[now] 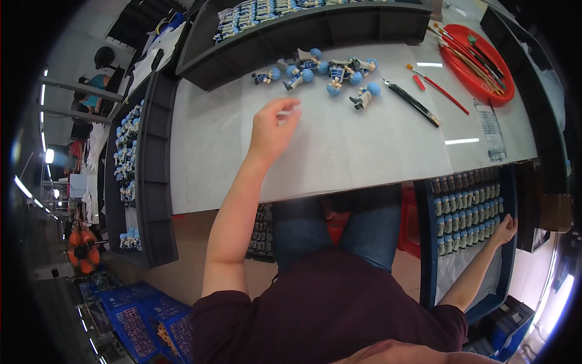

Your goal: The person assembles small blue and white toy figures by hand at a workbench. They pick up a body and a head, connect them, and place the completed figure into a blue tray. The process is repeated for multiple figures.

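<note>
Nearest, the right hand (505, 229) hangs below the counter's near edge at its right end, fingers resting loosely spread on the far right side of a blue tray (429, 255) filled with rows of small blue-capped figures (467, 212). Farther out, the left hand (274, 127) hovers over the middle of the grey counter (364, 151), pinching what looks like a small pale piece (285, 113) between thumb and forefinger. Beyond it, near the far edge, loose blue-headed figurines (330, 70) lie scattered, with a black-handled brush (412, 102) just right of them and a red tray of brushes (479, 64) at the far right corner.
</note>
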Demonstrator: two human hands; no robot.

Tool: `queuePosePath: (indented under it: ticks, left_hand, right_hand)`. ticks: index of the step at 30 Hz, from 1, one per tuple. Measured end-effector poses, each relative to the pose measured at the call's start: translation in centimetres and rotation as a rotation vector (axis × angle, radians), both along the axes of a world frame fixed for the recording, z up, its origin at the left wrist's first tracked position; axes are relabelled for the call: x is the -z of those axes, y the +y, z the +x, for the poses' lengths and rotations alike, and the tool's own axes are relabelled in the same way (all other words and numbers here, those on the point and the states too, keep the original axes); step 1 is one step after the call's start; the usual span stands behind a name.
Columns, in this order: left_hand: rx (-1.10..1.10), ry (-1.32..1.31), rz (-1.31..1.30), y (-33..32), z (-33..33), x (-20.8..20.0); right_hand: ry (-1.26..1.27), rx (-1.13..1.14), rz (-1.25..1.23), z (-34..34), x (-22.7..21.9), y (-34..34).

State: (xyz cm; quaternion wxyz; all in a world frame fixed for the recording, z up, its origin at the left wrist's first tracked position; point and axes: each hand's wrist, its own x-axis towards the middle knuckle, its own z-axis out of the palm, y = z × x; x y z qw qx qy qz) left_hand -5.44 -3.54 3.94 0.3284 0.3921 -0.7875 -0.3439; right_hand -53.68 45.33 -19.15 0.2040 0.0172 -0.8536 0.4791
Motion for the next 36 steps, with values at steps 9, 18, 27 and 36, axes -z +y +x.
queuePosePath:
  ticks: [9,18,27,36]
  left_hand:
    - [-0.107,-0.136,-0.159,-6.5,-2.1,2.6]
    - [0.239,0.736,0.983,4.2,3.6,0.4]
    - [0.185,0.628,0.711,5.1,5.3,2.9]
    - [0.136,0.782,0.800,4.2,5.5,3.5]
  right_hand:
    - [0.116,-0.589,-0.407,18.7,-15.9,-17.7]
    - [-0.346,-1.398,-0.405,33.8,-20.3,-31.0]
    - [-0.394,-1.616,-0.356,39.8,-19.9,-36.8]
    - [-0.263,-1.539,-0.298,40.2,-18.8,-36.8]
